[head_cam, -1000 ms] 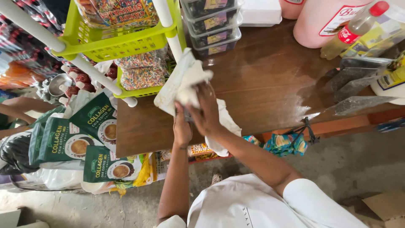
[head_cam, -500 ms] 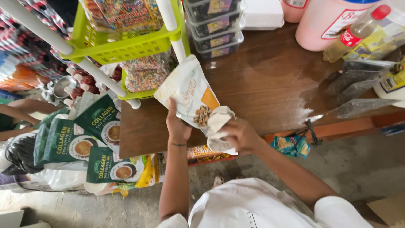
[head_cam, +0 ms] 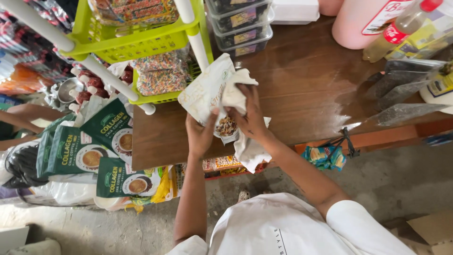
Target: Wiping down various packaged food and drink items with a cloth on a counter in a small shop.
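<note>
Dark brown wooden counter (head_cam: 306,80), glossy, glare patch toward 3 o'clock. Orange-red trim along its front edge. Lime-green plastic rack (head_cam: 141,42) on white tube posts at 11 o'clock. Grey concrete floor (head_cam: 401,174) below, rough and stained. Cardboard flap (head_cam: 432,226) at 4 o'clock. Even daylight, soft shadows.
</note>
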